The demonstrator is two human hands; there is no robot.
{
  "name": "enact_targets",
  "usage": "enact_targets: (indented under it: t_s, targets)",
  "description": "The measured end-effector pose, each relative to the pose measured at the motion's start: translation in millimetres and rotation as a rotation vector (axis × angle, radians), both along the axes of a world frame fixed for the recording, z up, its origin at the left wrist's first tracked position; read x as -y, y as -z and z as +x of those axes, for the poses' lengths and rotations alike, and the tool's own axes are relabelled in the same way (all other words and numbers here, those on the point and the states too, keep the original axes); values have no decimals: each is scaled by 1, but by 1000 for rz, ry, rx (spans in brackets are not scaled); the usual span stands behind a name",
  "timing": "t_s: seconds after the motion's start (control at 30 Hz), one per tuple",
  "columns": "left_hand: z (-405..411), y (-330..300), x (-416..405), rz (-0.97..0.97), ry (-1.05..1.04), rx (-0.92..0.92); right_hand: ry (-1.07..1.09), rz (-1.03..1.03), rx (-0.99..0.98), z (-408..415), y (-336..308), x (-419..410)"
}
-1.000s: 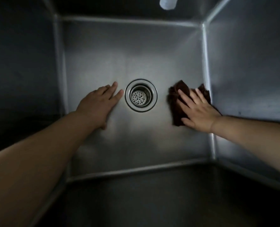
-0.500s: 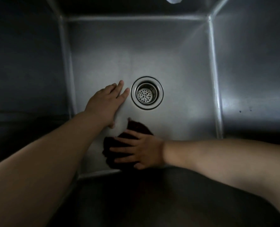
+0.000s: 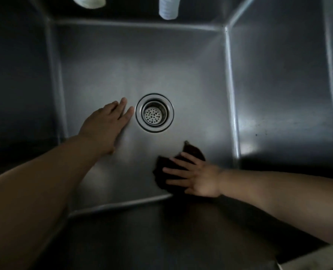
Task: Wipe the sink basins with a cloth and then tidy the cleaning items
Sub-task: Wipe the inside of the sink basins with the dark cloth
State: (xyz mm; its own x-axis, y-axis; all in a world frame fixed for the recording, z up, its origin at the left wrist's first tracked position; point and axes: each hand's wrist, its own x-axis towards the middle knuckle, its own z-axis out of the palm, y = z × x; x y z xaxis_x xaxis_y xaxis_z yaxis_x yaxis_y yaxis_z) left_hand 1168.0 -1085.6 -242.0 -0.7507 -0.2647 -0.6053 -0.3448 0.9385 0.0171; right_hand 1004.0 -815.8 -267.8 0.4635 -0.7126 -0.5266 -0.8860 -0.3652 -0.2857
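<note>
I look down into a deep stainless steel sink basin (image 3: pixel 161 61) with a round drain strainer (image 3: pixel 154 112) in the middle of its floor. My left hand (image 3: pixel 105 125) lies flat on the basin floor just left of the drain, fingers straight, holding nothing. My right hand (image 3: pixel 195 175) presses a dark brown cloth (image 3: pixel 193 151) flat against the floor, below and right of the drain, near the front wall. Its fingers are spread and straight over the cloth, which is partly hidden under the palm.
Steep steel walls close the basin in on the left (image 3: pixel 15 94), right (image 3: pixel 282 84) and front (image 3: pixel 152 240). Two pale spout ends hang over the back edge, one (image 3: pixel 168 7) above the drain and another (image 3: pixel 88 1) further left.
My right hand has slid the cloth along the front of the basin floor, first from the right wall toward the left, then back to the right. The left hand has stayed by the drain.
</note>
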Motion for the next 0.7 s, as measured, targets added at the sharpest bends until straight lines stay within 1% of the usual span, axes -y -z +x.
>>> enact_targets:
  t_s: [0.1, 0.23, 0.37, 0.43, 0.57, 0.63, 0.7]
  targets:
    - [-5, -4, -4, -13, -2, 39, 235, 93, -142, -29, -3, -23]
    - [-10, -7, -8, -11, -38, 75, 616, 53, -320, -52, -1, -17]
    - [-17, -8, -15, -13, -74, 71, 971, -91, -393, -82, 7, 49]
    - [-20, -7, -14, -53, -35, 88, 1101, -173, -407, -109, 15, 96]
    - [-25, -4, -17, -114, 49, 148, 1224, -175, -379, -166, 24, 170]
    - [-28, -5, -19, -156, 99, 164, 1223, -153, -375, -174, 29, 176]
    - [-27, -7, -17, -151, 114, 191, 1180, -142, -368, -168, 27, 161]
